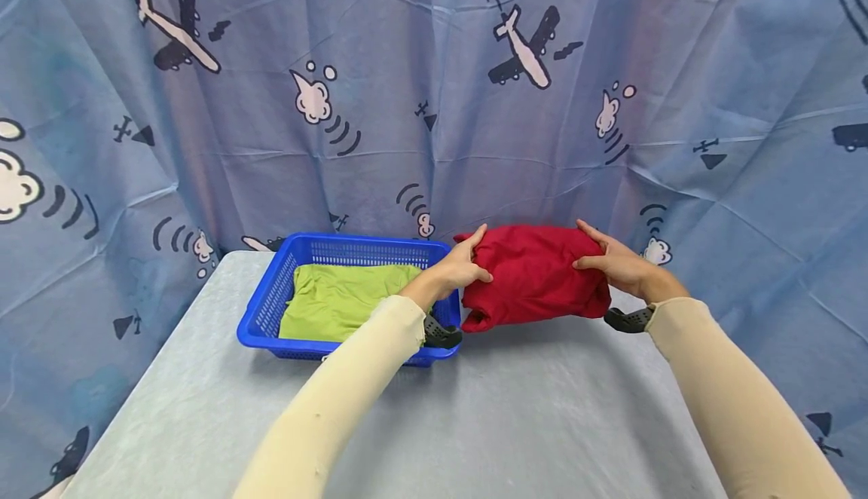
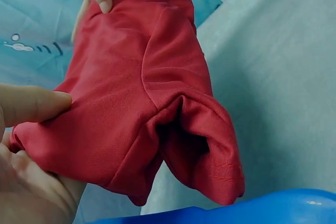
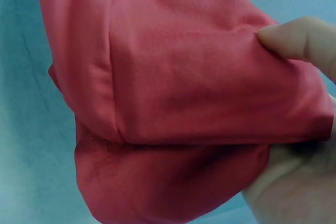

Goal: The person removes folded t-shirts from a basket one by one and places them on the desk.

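A folded red shirt [image 1: 536,273] is held up above the table between both hands. My left hand [image 1: 459,265] pinches its left end, thumb on top and the other fingers underneath. At the opposite end my right hand [image 1: 620,264] grips it the same way. In the left wrist view a short sleeve with a stitched hem [image 2: 226,174] droops from the near edge of the shirt. The right wrist view shows the thumb [image 3: 294,38] pressing on the upper layer, with a loose layer hanging below. A folded yellow-green cloth [image 1: 346,299] lies in the blue basket [image 1: 261,322] beside my left hand.
The basket stands on a grey-white covered table [image 1: 529,423], its right rim close by my left wrist. Behind the table hangs a blue curtain [image 1: 380,107] with airplane prints. Dark straps [image 1: 627,320] sit around the wrists.
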A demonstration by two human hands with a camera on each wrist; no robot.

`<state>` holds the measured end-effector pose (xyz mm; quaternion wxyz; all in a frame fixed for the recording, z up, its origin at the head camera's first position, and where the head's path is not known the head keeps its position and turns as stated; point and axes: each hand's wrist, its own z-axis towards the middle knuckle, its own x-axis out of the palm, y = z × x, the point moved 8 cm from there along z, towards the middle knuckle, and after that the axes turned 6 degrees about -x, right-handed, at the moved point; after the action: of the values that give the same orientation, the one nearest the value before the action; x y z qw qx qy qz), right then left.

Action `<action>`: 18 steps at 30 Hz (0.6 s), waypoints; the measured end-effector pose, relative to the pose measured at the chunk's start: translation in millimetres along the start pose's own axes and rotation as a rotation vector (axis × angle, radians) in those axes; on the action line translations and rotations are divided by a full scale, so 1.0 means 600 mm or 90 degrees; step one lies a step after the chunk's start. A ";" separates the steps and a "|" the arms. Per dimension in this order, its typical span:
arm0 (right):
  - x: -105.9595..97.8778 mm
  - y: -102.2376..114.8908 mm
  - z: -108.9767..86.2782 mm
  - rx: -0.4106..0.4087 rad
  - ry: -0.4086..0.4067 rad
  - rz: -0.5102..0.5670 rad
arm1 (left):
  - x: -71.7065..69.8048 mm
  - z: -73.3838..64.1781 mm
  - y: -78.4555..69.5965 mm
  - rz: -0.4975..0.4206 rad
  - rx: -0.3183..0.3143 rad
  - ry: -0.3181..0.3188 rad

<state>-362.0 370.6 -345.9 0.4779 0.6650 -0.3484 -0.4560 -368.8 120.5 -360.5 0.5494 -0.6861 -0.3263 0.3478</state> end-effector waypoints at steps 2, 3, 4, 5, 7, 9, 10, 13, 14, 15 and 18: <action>0.001 -0.008 0.001 0.004 -0.002 -0.011 | 0.002 0.005 0.005 0.019 0.002 -0.014; 0.001 -0.013 0.002 0.006 -0.005 -0.012 | 0.003 0.007 0.008 0.027 0.001 -0.021; 0.002 -0.017 0.004 0.008 -0.007 -0.017 | 0.005 0.010 0.011 0.034 -0.001 -0.027; 0.003 -0.022 0.005 0.007 -0.007 -0.023 | 0.005 0.012 0.016 0.044 -0.004 -0.035; 0.007 -0.031 0.008 0.005 -0.006 -0.030 | 0.007 0.017 0.024 0.061 -0.012 -0.052; 0.009 -0.043 0.011 0.009 -0.008 -0.039 | 0.009 0.020 0.031 0.074 -0.020 -0.064; 0.011 -0.047 0.012 0.010 -0.007 -0.046 | 0.010 0.022 0.034 0.081 -0.024 -0.070; 0.017 -0.060 0.016 0.018 -0.009 -0.057 | 0.012 0.022 0.042 0.091 -0.042 -0.079; 0.019 -0.062 0.018 0.019 -0.010 -0.061 | 0.012 0.021 0.043 0.100 -0.043 -0.083; 0.022 -0.063 0.020 0.019 -0.012 -0.064 | 0.012 0.022 0.044 0.103 -0.048 -0.085; 0.027 -0.066 0.027 0.014 -0.016 -0.071 | 0.011 0.023 0.046 0.105 -0.055 -0.095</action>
<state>-370.5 362.6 -390.5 0.4403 0.6829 -0.3215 -0.4862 -375.2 128.2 -390.6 0.4631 -0.7059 -0.3230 0.4277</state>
